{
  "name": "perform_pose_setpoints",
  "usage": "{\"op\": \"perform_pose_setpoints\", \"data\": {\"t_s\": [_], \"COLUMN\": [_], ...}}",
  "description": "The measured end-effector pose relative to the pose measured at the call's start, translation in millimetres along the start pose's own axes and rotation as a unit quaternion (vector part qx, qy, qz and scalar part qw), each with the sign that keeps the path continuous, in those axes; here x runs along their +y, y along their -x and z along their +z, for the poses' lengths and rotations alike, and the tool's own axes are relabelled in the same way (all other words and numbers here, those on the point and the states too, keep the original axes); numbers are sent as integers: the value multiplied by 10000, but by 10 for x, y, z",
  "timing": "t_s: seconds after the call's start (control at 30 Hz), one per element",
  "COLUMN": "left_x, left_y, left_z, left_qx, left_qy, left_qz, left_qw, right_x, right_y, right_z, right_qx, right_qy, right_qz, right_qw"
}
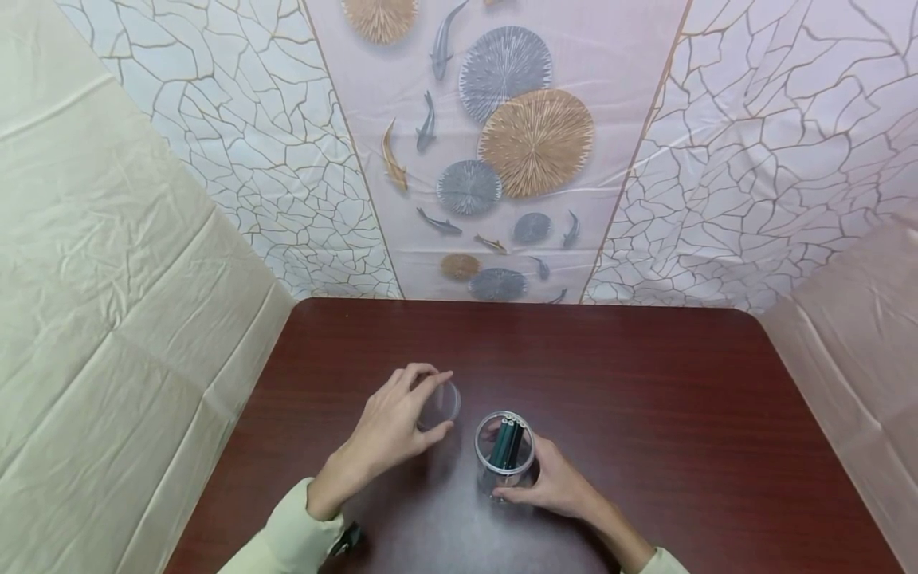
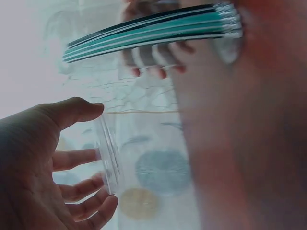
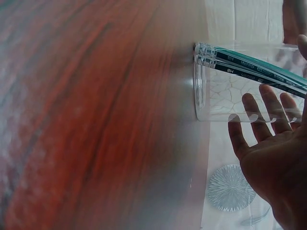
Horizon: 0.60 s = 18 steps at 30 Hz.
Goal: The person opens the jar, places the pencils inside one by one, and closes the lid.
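Note:
In the head view my left hand point(image 1: 390, 422) pinches a round clear lid point(image 1: 450, 401) between thumb and fingers, just left of a clear plastic jar point(image 1: 504, 472). The left wrist view shows the lid point(image 2: 109, 153) edge-on, thumb on one edge and fingertips on the other. My right hand point(image 1: 562, 478) grips the jar's side, its fingers partly seen through the plastic. Inside the uncovered jar lean several dark green and black pencils point(image 1: 507, 442). In the right wrist view the pencils point(image 3: 249, 72) carry HB lettering, and their silver ferrules are at the jar's base.
The jar is upright on a dark reddish-brown wooden table point(image 1: 610, 383). Patterned cloth point(image 1: 502, 239) hangs behind the far edge, with plain pale cloth point(image 1: 143, 319) along the left side. A small dark object point(image 1: 347, 540) shows beside the left cuff.

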State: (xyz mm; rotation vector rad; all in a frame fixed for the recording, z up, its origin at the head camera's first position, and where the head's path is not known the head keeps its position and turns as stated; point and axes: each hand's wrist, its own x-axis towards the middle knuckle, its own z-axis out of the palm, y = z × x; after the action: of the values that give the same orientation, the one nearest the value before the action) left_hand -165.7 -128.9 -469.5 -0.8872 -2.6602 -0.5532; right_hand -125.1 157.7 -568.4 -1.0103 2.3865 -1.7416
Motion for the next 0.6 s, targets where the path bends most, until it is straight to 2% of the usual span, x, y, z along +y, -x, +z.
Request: {"op": "perform_pose_setpoints", "data": {"t_s": [0.17, 0.27, 0.43, 0.6], "left_x": [64, 129, 287, 467], "left_y": [-134, -197, -279, -318], "left_z": [-141, -211, -283, -258], "left_qx": [356, 464, 526, 450], "left_qy": [242, 387, 665, 819], "left_qz": [122, 255, 609, 1005], "left_qw": [9990, 9978, 9945, 9905], "right_x": [-6, -5, -5, -23], "right_y": [-7, 0, 3, 6], "right_z": [0, -2, -2, 0], "right_qx": [-20, -8, 10, 14], "right_qy": [-18, -38, -89, -210], "right_qz": [-62, -3, 33, -5], "right_qw": [10000, 10000, 10000, 9998]}}
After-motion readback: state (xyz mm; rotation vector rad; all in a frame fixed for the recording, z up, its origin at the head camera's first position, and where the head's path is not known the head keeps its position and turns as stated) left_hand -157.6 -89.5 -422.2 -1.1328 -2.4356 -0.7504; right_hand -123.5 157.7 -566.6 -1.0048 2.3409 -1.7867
